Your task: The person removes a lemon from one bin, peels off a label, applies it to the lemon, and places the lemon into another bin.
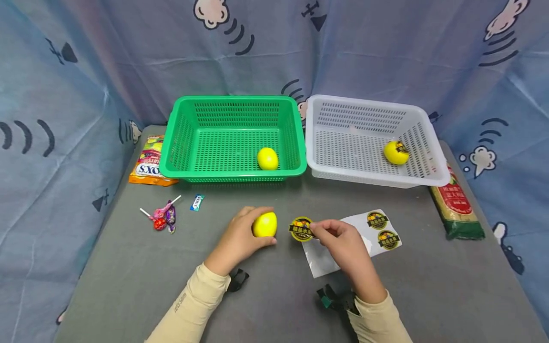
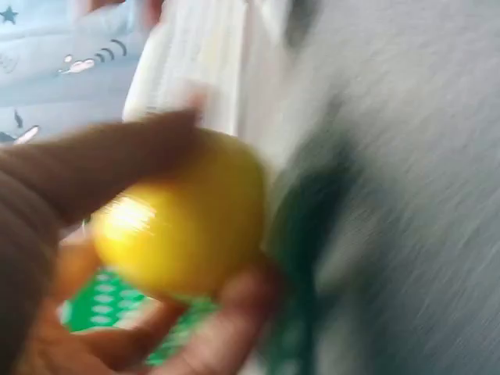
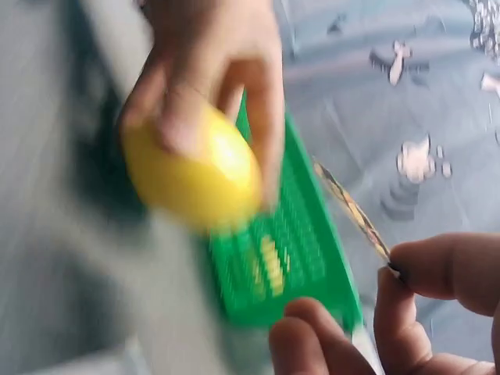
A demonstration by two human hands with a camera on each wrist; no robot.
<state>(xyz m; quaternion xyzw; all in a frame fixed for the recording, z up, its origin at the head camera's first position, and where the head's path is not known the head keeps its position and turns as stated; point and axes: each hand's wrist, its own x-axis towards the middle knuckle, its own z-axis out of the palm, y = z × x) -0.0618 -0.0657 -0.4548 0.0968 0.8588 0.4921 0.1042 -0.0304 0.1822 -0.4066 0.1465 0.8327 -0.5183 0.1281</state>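
Observation:
A smooth yellow lemon [image 1: 265, 225] is gripped by my left hand [image 1: 242, 237], thumb on the near side and fingers over the far side. Blurred in the left wrist view, the same lemon [image 2: 195, 219] shows a bare, shiny skin. My right hand [image 1: 343, 240] pinches a round black-and-gold sticker [image 1: 301, 229] by its edge, between thumb and forefinger. Seen nearly edge-on in the right wrist view, the sticker [image 3: 355, 211] is apart from the lemon [image 3: 195, 168]. A white sticker sheet [image 1: 321, 262] lies partly under the right hand, with two stickers at its right end.
A green basket [image 1: 231, 174] at the back holds one lemon [image 1: 268, 158]. Beside it, a white basket [image 1: 369, 176] contains a stickered lemon [image 1: 396, 153]. Candy bag [image 1: 151, 162], lollipops [image 1: 160, 216] and a small wrapped candy [image 1: 197, 202] lie left; a red-green packet [image 1: 458, 207] lies right.

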